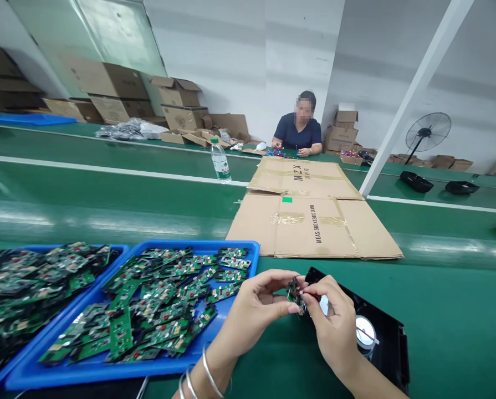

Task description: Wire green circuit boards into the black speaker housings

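Observation:
My left hand (260,302) grips a small green circuit board (295,296) by its edges, thumb below and fingers above. The board is turned nearly edge-on, in the air over the table. My right hand (333,316) is closed in a pinch at the board's right side, on a red wire (304,293); the wire's end is too small to make out. Beneath my right hand lies a black plastic housing (387,338) with a round silver speaker (364,331) in it. My right forearm and hand hide part of the housing.
Blue trays (254,252) heaped with circuit boards (121,332) stand on the left. A flattened carton (314,221) lies ahead, with a water bottle (220,163) near it. A co-worker (297,130) sits across the tables. A white post (414,100) rises at right.

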{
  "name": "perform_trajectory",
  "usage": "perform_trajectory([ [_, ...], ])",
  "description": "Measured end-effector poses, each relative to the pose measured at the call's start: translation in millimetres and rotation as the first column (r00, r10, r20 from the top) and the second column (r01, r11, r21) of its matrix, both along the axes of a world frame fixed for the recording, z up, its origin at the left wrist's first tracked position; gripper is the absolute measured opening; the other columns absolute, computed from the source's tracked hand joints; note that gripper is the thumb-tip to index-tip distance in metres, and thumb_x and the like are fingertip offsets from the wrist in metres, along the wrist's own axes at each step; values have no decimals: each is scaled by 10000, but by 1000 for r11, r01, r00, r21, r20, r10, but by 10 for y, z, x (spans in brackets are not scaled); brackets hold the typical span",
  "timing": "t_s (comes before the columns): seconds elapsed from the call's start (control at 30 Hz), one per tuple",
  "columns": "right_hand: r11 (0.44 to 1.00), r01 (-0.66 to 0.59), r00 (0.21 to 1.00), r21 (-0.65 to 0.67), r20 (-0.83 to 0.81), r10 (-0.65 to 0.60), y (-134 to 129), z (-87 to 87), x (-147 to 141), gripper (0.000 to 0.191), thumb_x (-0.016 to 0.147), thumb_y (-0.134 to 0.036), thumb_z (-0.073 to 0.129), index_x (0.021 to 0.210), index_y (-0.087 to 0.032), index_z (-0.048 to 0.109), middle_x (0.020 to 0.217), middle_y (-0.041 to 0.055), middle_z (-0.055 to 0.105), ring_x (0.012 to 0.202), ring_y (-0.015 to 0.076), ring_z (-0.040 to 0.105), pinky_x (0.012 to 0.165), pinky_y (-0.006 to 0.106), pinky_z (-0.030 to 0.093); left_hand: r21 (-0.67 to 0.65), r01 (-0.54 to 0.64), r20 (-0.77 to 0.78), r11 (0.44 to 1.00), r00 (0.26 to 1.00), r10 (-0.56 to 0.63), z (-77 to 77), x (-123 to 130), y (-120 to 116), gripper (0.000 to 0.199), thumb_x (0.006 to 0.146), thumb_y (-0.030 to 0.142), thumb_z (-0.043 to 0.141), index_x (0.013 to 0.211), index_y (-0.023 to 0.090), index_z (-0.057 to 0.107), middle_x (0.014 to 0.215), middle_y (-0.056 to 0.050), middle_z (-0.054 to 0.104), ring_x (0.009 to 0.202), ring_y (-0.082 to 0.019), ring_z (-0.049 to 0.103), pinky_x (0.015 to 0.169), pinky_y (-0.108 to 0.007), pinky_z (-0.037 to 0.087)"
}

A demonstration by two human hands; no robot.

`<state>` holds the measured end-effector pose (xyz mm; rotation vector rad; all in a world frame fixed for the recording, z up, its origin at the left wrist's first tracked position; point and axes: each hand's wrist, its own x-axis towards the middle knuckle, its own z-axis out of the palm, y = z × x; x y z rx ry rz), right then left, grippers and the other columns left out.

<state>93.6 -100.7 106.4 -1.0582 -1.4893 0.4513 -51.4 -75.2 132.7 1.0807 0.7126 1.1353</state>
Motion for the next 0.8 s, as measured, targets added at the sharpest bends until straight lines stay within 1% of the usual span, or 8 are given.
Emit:
perform_trajectory([
  [0.13,1000,3,999,-21,-49,-4,10,-39,-10,87,845,-206,544,781,-197,602,677,18,577,655,162,543,596,295,447,37,-24,57,999,998,22,-64,13,7,316,574,109,813,858,200,709,878,-29,745,900,-234,670,714,-292,586],
  [0.23,999,1,999,-42,-44,-2,19,-28,-3,102,843,-211,547,764,-196,609,676,13,572,649,156,536,589,287,438,56,-31,65,998,997,28,-60,10,0,308,586,107,809,860,207,711,894,-28,748,908,-233,675,748,-300,581],
  [0.43,1000,0,992,-31,126,4,3,71,25,138,850,-166,522,748,-198,609,676,11,611,650,156,520,639,317,402,84,-9,-55,996,998,14,24,-37,-28,288,599,74,780,833,232,727,925,-10,751,918,-229,676,769,-303,581],
  [0.6,999,7,971,34,238,-15,-20,94,16,182,863,-143,485,724,-194,590,657,8,600,622,149,510,607,311,381,139,23,-181,990,983,2,44,-69,-44,272,607,77,763,833,226,736,928,-23,742,920,-240,668,805,-333,564],
  [0.7,999,8,970,34,241,-16,-12,100,10,171,866,-156,488,734,-196,589,663,9,606,628,153,520,613,311,391,92,12,-155,996,988,2,31,-51,-32,254,597,105,768,829,196,718,929,-46,737,928,-258,661,800,-358,563],
  [0.8,999,-17,963,-30,269,24,6,163,61,160,871,-179,500,742,-203,593,686,9,615,661,162,536,646,320,403,5,21,-133,1000,991,-20,32,-24,-9,347,610,144,764,943,182,675,946,-64,730,974,-269,641,787,-359,559],
])
